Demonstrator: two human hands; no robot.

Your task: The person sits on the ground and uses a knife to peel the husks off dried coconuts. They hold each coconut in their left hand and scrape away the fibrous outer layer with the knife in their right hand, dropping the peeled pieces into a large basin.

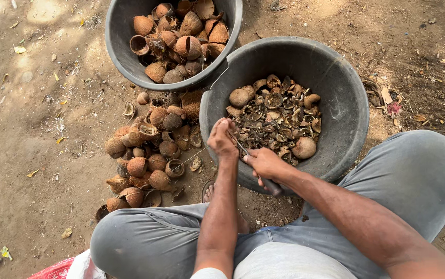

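The two tubs (346, 98) (116, 41) look like dark grey plastic, smooth but dulled with dust, matt inside. The shells (145, 150) heaped on the ground are brown, fibrous and rough outside, some with hairy husk strands. The pieces (276, 121) in the near tub are darker, hard and chipped, a few rounded ones smoother and tan. The knife (243, 150) has a thin metal blade, dull grey. The trousers (418, 170) are soft grey cloth, matt. The ground (31, 129) is dry, powdery brown earth.
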